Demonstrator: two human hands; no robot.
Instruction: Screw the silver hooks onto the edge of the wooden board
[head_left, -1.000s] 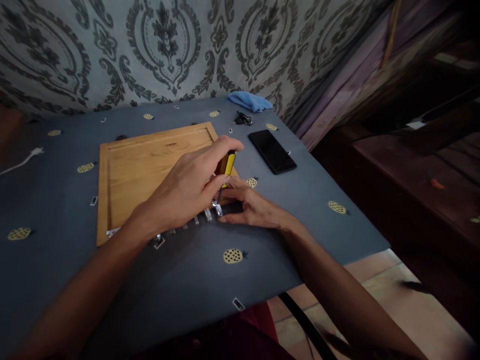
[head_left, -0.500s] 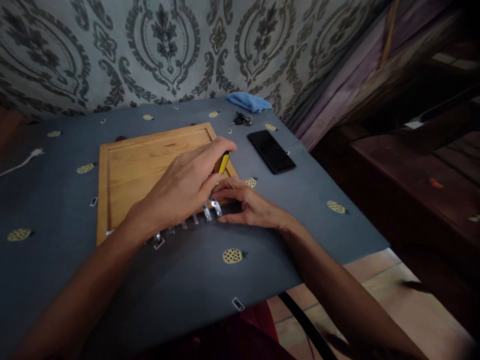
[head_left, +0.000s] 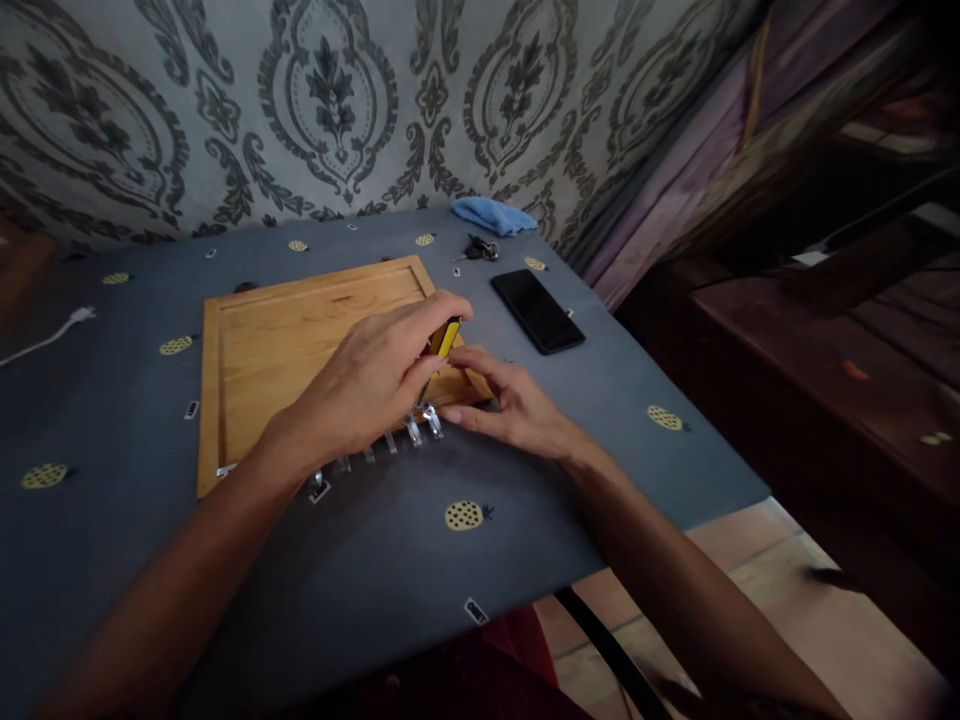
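Note:
My left hand (head_left: pixel 375 380) is closed round a yellow-and-black screwdriver (head_left: pixel 448 336), its tip pointing down at a small metal hook (head_left: pixel 430 420) on the near edge of a wooden board (head_left: pixel 262 340). My right hand (head_left: pixel 510 405) rests on the board's near right corner, fingers stretched flat beside that hook. Several more metal hooks (head_left: pixel 375 450) line the board's near edge. The screwdriver's shaft is mostly hidden by my left fingers.
The board lies on a table with a blue pineapple-print cloth (head_left: pixel 465 515). A black phone (head_left: pixel 537 310), keys (head_left: pixel 478 250) and a blue rag (head_left: pixel 491 214) lie at the far right. A white cable (head_left: pixel 52 335) lies at the left. The table edge drops off at the right.
My left hand has tilted the screwdriver and lowered it slightly. My right hand's fingers have spread flatter on the board's corner. The view has shifted a little.

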